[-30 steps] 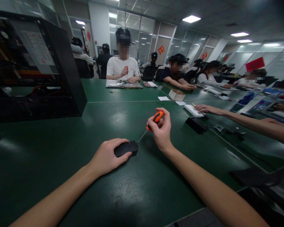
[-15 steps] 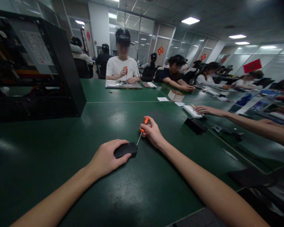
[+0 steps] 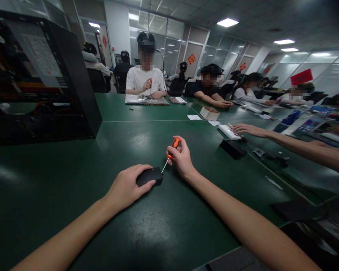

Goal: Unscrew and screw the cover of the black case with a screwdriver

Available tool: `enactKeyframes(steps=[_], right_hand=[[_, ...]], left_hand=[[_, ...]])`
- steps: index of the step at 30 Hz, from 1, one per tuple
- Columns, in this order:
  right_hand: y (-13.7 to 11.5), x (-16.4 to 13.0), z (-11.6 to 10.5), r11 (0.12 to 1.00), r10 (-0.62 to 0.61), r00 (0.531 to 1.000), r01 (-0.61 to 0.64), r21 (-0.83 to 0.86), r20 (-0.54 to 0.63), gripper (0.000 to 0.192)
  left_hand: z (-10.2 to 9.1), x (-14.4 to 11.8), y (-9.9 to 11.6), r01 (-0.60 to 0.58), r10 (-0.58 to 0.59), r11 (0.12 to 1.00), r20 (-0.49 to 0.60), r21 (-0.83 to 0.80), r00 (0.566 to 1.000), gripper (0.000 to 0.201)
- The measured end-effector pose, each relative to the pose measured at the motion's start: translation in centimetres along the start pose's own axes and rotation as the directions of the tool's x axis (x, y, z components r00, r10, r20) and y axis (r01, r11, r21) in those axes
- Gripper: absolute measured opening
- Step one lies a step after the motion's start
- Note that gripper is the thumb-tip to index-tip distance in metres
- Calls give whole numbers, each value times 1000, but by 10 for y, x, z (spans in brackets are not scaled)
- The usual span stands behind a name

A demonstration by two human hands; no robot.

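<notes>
A small black rectangular box lies on the green tabletop. Fingers and thumb of my left hand wrap around its left part and grip it from both sides. My right hand is closed around the orange and black handle of a screwdriver. The screwdriver slants down to the left, its thin metal shaft ending at the right end of the box. Whether the tip touches a screw there is too small to tell.
An open computer case stands at the left. Rightward lie a black block, a white device under a co-worker's hand, and a small carton. Across the table a person works over a flat panel.
The screwdriver's handle has swung slightly up and right, with the right-hand fingers shifted around it. The shaft tip still lies at the box's end. My left hand has hardly moved.
</notes>
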State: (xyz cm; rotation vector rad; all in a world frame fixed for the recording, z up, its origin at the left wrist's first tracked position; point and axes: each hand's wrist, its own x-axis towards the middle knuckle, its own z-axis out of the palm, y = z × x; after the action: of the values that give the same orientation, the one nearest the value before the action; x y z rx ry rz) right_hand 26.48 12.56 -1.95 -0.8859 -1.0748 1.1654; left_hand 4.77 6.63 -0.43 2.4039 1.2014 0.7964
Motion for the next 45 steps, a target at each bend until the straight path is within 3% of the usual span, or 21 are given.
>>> enactKeyframes(steps=[4,11,17,30,33,35,37,39,41,45], right_hand=[[11,10,-5,988,150,989,-150,33,14,65],[11,0,1,957,276,941,-287,31,197,72],[16,3,-1,974,197,976,-206,92,90,71],[15,-15,14,962,188,981,-193,195,47,69],[14,-16,11,987,144,987,-148,61,64,60],[12,-12,5,984,47,996,-32,-176,78,50],[9,-6,-4,870,-82,985,145,-472,152,40],[6,-1,-13,650,-171,943,326,-686,286,38],[3,2,-18,468,-200,896,444,-765,397,40],[-4,1,-19,319,-191,858,514,-796,478,39]], left_hand=[[1,0,-2,-1,1,1000,-12,-8,1000,37],[4,-1,-5,-20,18,1000,-56,-23,998,38],[3,0,-3,15,-20,997,-78,-73,997,35],[3,-1,-2,6,-15,995,-88,-102,996,36],[3,-1,0,-1,-11,992,-98,-123,995,34],[2,-1,1,-11,0,992,-84,-129,996,33],[1,-2,1,-27,18,992,-72,-127,997,33],[1,-2,0,-47,39,991,-64,-125,997,33],[0,-2,0,-64,57,990,-60,-129,997,33],[-3,-2,2,-70,64,988,-47,-136,997,33]])
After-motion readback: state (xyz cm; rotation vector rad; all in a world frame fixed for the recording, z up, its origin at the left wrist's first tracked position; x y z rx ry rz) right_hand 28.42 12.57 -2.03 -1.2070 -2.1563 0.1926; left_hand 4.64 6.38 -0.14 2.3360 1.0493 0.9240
